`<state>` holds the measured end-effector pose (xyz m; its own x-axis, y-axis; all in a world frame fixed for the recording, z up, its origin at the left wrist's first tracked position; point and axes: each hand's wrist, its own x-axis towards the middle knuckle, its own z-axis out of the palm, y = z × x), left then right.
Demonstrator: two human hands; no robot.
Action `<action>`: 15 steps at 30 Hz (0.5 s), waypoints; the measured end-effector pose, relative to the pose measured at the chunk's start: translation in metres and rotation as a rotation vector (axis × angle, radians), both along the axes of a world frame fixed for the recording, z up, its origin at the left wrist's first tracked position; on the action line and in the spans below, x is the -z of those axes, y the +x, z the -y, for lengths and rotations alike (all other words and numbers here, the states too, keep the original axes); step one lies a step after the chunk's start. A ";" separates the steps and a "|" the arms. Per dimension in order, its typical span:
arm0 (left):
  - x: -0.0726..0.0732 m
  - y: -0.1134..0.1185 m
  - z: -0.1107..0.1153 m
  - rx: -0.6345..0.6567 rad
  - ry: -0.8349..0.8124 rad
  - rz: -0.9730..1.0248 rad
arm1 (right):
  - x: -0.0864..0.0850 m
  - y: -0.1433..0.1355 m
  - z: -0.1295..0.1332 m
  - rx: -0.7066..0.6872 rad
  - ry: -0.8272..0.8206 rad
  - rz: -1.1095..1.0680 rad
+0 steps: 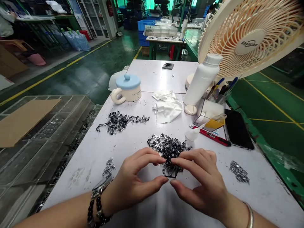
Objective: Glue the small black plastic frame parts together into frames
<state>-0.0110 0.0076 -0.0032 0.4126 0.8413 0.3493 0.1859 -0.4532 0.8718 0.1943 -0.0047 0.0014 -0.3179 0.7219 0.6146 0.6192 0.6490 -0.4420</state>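
My left hand (140, 177) and my right hand (201, 180) curl toward each other, with a gap between thumb and fingers on each. A small black frame (170, 176) sits between my fingertips, but I cannot tell if either hand grips it. Just behind it, a pile of black parts (173, 147) lies on the white tabletop (133, 139). A little silver pile (239, 172) is off to my right.
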 end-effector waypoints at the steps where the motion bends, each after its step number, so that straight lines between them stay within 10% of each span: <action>1: 0.000 0.000 0.000 -0.010 0.008 0.002 | -0.002 0.005 -0.002 0.019 0.009 0.000; 8: -0.002 0.000 -0.001 -0.013 0.048 -0.018 | 0.003 0.043 -0.039 0.525 -0.332 -0.004; 15: 0.003 0.003 -0.001 0.010 0.070 -0.011 | 0.019 0.049 -0.062 0.449 -0.475 -0.267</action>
<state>-0.0079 0.0084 -0.0059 0.4254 0.8107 0.4022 0.1906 -0.5147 0.8359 0.2437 0.0569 -0.0179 0.1911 0.9575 0.2160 0.6131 0.0554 -0.7881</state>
